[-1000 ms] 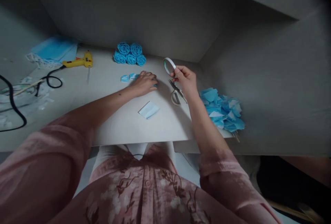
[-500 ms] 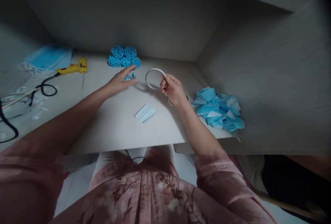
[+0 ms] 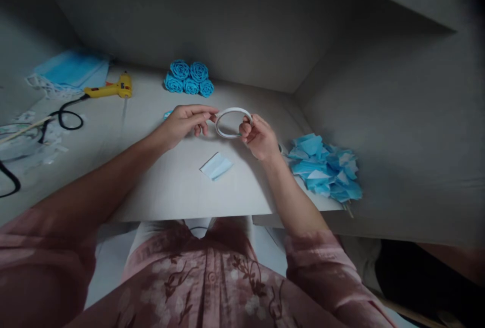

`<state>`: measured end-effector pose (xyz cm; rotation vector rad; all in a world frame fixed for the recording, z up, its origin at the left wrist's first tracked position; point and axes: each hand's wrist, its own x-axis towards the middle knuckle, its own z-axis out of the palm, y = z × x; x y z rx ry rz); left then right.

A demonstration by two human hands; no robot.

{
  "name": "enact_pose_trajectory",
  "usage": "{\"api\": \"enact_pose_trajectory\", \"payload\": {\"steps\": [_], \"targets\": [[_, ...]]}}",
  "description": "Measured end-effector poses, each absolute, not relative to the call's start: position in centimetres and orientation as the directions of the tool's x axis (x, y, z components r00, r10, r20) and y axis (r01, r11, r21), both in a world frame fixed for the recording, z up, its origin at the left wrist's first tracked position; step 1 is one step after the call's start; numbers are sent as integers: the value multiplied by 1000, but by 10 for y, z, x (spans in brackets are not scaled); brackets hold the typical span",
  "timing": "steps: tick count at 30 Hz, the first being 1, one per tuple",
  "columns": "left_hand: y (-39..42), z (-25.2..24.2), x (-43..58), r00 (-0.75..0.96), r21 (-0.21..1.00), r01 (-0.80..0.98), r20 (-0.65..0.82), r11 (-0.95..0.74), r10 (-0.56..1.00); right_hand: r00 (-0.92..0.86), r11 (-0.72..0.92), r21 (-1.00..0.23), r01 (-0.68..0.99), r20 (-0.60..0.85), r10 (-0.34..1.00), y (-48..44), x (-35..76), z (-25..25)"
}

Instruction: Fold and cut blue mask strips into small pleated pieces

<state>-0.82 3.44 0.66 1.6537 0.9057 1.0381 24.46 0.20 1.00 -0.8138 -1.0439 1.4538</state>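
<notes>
My right hand point(image 3: 261, 137) holds a thin white roll of tape point(image 3: 227, 111) upright by its right side, above the table, with fingers closed around the rim. My left hand point(image 3: 187, 122) has its fingertips at the roll's left edge, index finger and thumb close together and the other fingers curled below. Whether a tape end is between them is too small to see. A small pale blue piece of mask fabric point(image 3: 216, 166) lies flat on the table just below the hands. A bit of blue material point(image 3: 167, 114) shows behind my left wrist.
Several blue rolled rosettes point(image 3: 190, 78) are stacked at the back. At the left lie a yellow glue gun point(image 3: 109, 89) with a black cord, blue face masks point(image 3: 74, 73) and clear scraps point(image 3: 53, 141). Blue fabric flowers on stems point(image 3: 326, 166) lie right. Grey walls surround the table point(image 3: 166, 196).
My left hand has moved right to the tape roll, its spread fingers closing at the edge. The right hand still holds the roll. The view has shifted slightly.
</notes>
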Motion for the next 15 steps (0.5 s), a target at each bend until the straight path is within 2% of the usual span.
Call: {"api": "enact_pose_trajectory", "payload": {"steps": [3,5,7,10,12,15], "targets": [[53,4,-26,190,897,256,318,-360,929,-79,-5,-897,-442,33,996,4,246,13],[67,-1,-40,100,765,502,412,-403,906,-44,-18,-873,-487,5,999,7,248,14],[75,-8,-50,230,547,690,455,-474,860,-31,-32,-852,-522,-18,999,9,249,14],[77,-17,-52,381,315,783,439,-537,814,-37,-42,-856,-515,-27,999,10,249,13],[76,-21,-46,425,248,791,437,-560,793,-35,-35,-876,-480,-21,999,10,248,12],[78,-26,-32,475,209,772,437,-600,764,-38,-33,-887,-460,-18,999,10,246,12]]}}
